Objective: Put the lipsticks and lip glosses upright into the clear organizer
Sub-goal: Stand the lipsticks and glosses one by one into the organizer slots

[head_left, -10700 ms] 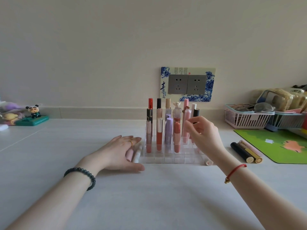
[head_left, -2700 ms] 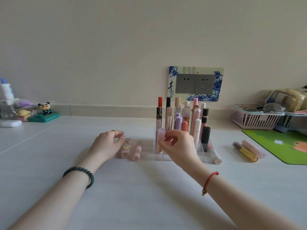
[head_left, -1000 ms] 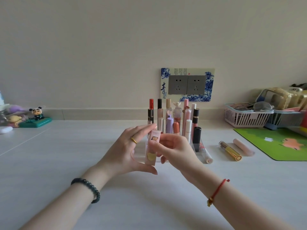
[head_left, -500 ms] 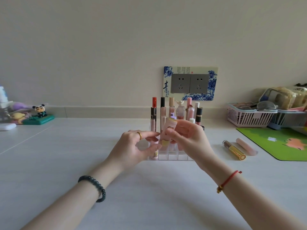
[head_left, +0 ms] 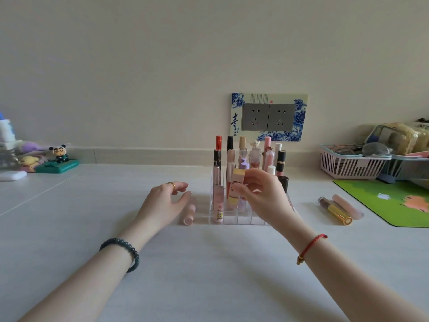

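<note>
Upright tubes (head_left: 241, 159) fill clear organizer (head_left: 234, 219).

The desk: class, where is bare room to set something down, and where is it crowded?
Free: the desk in front of the clear organizer, between the forearms, and the stretch left toward the panda figurine. Crowded: the organizer's back rows, and the right side by the gold-capped lip gloss, green mat, baskets.

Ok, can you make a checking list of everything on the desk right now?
Surface: white desk, bare in front.
Job's things: clear organizer holding many upright tubes; pink tube lying beside it; gold-capped tube and pale pink tube lying to the right.
Clutter: baskets, green mat, toy figure.
Hands: right hand lowering a square pink lipstick; left hand open by the pink tube.
Cables: nothing seen.
Surroundings: wall sockets.
</note>
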`<act>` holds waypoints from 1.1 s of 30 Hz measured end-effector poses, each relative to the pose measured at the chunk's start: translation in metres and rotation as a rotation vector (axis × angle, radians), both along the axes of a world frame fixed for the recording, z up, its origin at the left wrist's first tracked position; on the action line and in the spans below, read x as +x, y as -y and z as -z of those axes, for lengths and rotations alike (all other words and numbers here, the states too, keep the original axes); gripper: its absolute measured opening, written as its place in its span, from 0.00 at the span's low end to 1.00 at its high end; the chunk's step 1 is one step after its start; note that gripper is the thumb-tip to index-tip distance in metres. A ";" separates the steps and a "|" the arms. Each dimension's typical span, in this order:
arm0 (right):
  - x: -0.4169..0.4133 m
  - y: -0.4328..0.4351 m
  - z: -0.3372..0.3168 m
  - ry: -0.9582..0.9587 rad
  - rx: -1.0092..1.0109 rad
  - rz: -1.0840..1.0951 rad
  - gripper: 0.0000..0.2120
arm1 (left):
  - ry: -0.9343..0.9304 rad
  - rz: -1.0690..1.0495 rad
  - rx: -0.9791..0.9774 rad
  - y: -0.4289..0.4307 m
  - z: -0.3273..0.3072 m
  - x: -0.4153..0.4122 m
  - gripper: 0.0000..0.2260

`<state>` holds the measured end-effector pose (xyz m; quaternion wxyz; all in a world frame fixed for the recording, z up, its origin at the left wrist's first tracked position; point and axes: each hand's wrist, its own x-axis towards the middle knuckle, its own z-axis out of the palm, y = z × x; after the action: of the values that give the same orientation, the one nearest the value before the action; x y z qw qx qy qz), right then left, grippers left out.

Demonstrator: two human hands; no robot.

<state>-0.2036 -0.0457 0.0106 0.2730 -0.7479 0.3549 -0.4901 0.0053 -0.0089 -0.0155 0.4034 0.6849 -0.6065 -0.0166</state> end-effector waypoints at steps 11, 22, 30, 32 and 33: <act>0.003 0.001 0.004 -0.043 0.008 -0.008 0.12 | 0.012 -0.017 0.126 -0.001 0.002 -0.003 0.18; 0.005 0.004 0.003 -0.070 0.001 0.002 0.14 | 0.018 -0.028 0.170 0.000 0.004 -0.004 0.20; 0.010 0.006 0.005 -0.147 -0.006 0.017 0.16 | 0.027 -0.021 0.190 0.000 0.006 -0.004 0.22; 0.010 0.006 0.007 -0.165 0.007 0.024 0.16 | 0.033 -0.018 0.190 0.000 0.007 -0.004 0.23; 0.010 0.006 0.008 -0.173 0.013 0.027 0.16 | 0.033 -0.017 0.190 0.000 0.007 -0.004 0.23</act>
<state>-0.1937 -0.0516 0.0030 0.2395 -0.7808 0.3904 -0.4249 0.0013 -0.0094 -0.0226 0.3267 0.7255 -0.6029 -0.0589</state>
